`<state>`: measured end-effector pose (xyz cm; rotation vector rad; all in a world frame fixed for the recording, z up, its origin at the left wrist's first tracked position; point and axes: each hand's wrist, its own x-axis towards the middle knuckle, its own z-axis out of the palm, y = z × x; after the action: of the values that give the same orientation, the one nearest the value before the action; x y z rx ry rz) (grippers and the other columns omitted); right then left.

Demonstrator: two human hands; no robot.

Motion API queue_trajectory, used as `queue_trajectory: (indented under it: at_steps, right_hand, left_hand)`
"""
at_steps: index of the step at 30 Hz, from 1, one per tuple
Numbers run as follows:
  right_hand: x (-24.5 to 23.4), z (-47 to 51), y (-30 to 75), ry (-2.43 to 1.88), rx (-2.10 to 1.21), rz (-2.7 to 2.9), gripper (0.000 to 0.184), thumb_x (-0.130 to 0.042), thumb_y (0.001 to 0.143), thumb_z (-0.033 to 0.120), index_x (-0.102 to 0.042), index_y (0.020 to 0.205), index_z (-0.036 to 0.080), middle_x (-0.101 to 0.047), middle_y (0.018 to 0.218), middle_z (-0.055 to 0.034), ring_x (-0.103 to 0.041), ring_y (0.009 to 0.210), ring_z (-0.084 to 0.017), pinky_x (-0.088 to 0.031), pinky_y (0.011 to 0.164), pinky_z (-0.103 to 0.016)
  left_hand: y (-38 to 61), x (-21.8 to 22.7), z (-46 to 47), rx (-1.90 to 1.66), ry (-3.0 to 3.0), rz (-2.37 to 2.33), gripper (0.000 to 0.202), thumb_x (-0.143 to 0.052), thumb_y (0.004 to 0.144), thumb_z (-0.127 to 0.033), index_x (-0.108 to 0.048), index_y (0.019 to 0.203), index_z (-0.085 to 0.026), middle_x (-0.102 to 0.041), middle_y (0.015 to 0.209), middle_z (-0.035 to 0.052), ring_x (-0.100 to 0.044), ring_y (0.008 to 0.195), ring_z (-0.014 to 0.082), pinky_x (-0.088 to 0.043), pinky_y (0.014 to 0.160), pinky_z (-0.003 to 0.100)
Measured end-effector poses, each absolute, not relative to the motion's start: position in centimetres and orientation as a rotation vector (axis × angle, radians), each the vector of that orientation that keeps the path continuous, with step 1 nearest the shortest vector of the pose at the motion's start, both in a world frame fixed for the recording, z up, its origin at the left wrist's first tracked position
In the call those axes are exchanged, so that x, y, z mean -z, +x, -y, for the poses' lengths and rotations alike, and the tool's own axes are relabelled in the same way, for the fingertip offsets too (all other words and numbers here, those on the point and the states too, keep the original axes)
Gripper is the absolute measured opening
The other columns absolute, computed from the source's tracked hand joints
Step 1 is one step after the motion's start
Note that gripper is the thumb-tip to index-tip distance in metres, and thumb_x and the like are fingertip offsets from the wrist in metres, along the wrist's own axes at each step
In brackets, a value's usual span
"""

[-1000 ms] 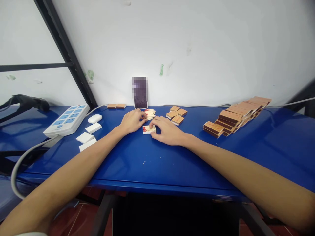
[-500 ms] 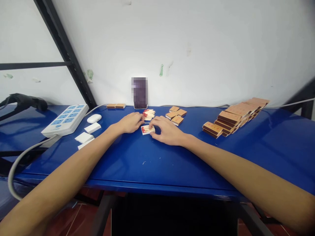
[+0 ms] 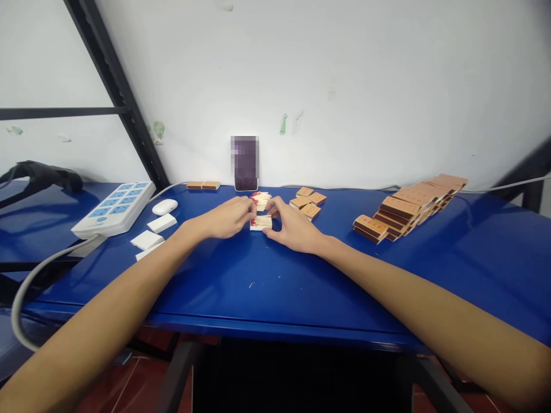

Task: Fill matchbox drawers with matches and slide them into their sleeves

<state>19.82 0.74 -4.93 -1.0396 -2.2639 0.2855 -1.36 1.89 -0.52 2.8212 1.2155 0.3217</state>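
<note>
A small white matchbox tray (image 3: pixel 262 226) lies on the blue table between my hands, with red-tipped matches in it. My left hand (image 3: pixel 232 218) has its fingers closed at the tray's left end, over the match heads. At the right end, my right hand (image 3: pixel 293 228) grips the tray between thumb and fingers. Just behind the tray sits a loose pile of matches (image 3: pixel 262 201), red heads to the left. Several closed brown matchboxes (image 3: pixel 317 198) lie beyond my right hand. My fingertips partly hide both ends of the tray.
A slanting stack of brown matchboxes (image 3: pixel 415 198) covers the right side. To the left are white trays (image 3: pixel 162 222), a white rounded case (image 3: pixel 165 207) and a power strip (image 3: pixel 115 210). A phone (image 3: pixel 246 166) leans on the wall; two matchboxes (image 3: pixel 203 185) lie left of it.
My left hand has moved right onto the tray's left end. The right hand's fingers have shifted from over the matches to the tray's right end.
</note>
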Motion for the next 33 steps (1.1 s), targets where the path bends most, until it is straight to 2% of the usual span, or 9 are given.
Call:
queue_trajectory:
  at_steps: [2, 5, 8, 11, 18, 22, 25, 28, 33]
  right_hand:
    - [4.9, -0.8, 19.8, -1.031, -0.273, 2.275, 0.039, -0.064, 0.078, 0.028, -0.045, 0.112, 0.022, -0.066, 0.100, -0.0044, -0.060, 0.091, -0.023, -0.044, 0.076, -0.033]
    - [4.8, -0.7, 19.7, -1.014, -0.221, 2.305, 0.029, -0.063, 0.080, 0.028, -0.050, 0.105, 0.021, -0.066, 0.099, -0.0046, -0.060, 0.091, -0.022, -0.043, 0.078, -0.034]
    - [4.6, -0.6, 19.7, -1.024, -0.177, 2.319, 0.017, -0.062, 0.081, 0.028, -0.057, 0.095, 0.020, -0.067, 0.097, -0.0045, -0.059, 0.090, -0.022, -0.043, 0.080, -0.035]
    - [4.6, -0.6, 19.7, -1.033, -0.178, 2.326, 0.013, -0.063, 0.082, 0.027, -0.062, 0.092, 0.019, -0.069, 0.094, -0.0041, -0.060, 0.090, -0.022, -0.043, 0.081, -0.035]
    - [5.1, -1.0, 19.8, -0.980, -0.143, 2.350, 0.021, -0.060, 0.087, 0.025, -0.070, 0.106, 0.020, -0.072, 0.105, -0.0058, -0.063, 0.100, -0.023, -0.045, 0.089, -0.038]
    - [5.0, -1.1, 19.8, -0.964, -0.117, 2.381, 0.024, -0.059, 0.090, 0.026, -0.072, 0.109, 0.021, -0.070, 0.114, -0.0077, -0.062, 0.105, -0.025, -0.045, 0.093, -0.041]
    - [4.8, -1.0, 19.9, -0.958, -0.122, 2.415, 0.025, -0.056, 0.092, 0.026, -0.073, 0.110, 0.023, -0.068, 0.117, -0.0086, -0.062, 0.106, -0.026, -0.046, 0.092, -0.043]
    - [4.7, -0.8, 19.9, -0.953, -0.137, 2.436, 0.026, -0.053, 0.094, 0.027, -0.073, 0.112, 0.024, -0.067, 0.118, -0.0080, -0.061, 0.105, -0.025, -0.046, 0.092, -0.043]
    - [4.9, -0.9, 19.9, -0.943, -0.169, 2.434, 0.028, -0.051, 0.096, 0.027, -0.071, 0.116, 0.027, -0.064, 0.117, -0.0082, -0.058, 0.106, -0.025, -0.044, 0.092, -0.044]
  left_hand:
    - [-0.9, 1.0, -1.7, -0.280, 2.842, -1.175, 0.023, -0.033, 0.095, -0.028, -0.053, 0.088, -0.017, -0.059, 0.092, 0.0093, -0.053, 0.084, 0.0201, -0.042, 0.080, 0.035]
    - [-0.6, 1.6, -1.7, -0.280, 2.818, -1.157, 0.022, -0.035, 0.093, -0.026, -0.054, 0.087, -0.017, -0.060, 0.092, 0.0085, -0.054, 0.084, 0.0198, -0.043, 0.079, 0.034]
    - [-0.4, 1.6, -1.7, -0.326, 2.763, -1.170, 0.019, -0.040, 0.091, -0.025, -0.055, 0.083, -0.017, -0.061, 0.085, 0.0059, -0.055, 0.078, 0.0181, -0.042, 0.073, 0.031]
    - [-0.1, 1.5, -1.6, -0.356, 2.681, -1.232, 0.017, -0.044, 0.089, -0.026, -0.056, 0.080, -0.017, -0.061, 0.079, 0.0035, -0.054, 0.071, 0.0163, -0.040, 0.067, 0.029]
    - [0.1, 1.8, -1.6, -0.503, 2.589, -1.224, 0.024, -0.042, 0.091, -0.028, -0.062, 0.084, -0.017, -0.062, 0.073, 0.0007, -0.053, 0.063, 0.0134, -0.038, 0.061, 0.026]
    - [-0.4, 2.4, -2.4, -0.663, 2.618, -1.412, 0.027, -0.040, 0.093, -0.028, -0.065, 0.095, -0.019, -0.068, 0.084, 0.0021, -0.059, 0.071, 0.0158, -0.042, 0.068, 0.029]
    - [-1.1, 2.8, -3.0, -0.628, 2.706, -1.630, 0.025, -0.045, 0.089, -0.024, -0.066, 0.102, -0.020, -0.068, 0.091, 0.0048, -0.061, 0.081, 0.0199, -0.044, 0.072, 0.031]
    - [-1.6, 2.8, -3.5, -0.576, 2.774, -1.703, 0.024, -0.046, 0.088, -0.023, -0.066, 0.101, -0.020, -0.066, 0.094, 0.0068, -0.060, 0.086, 0.0220, -0.045, 0.072, 0.032]
    - [-1.8, 2.9, -3.7, -0.533, 2.805, -1.684, 0.025, -0.046, 0.091, -0.029, -0.068, 0.101, -0.023, -0.063, 0.097, 0.0067, -0.060, 0.087, 0.0219, -0.046, 0.072, 0.032]
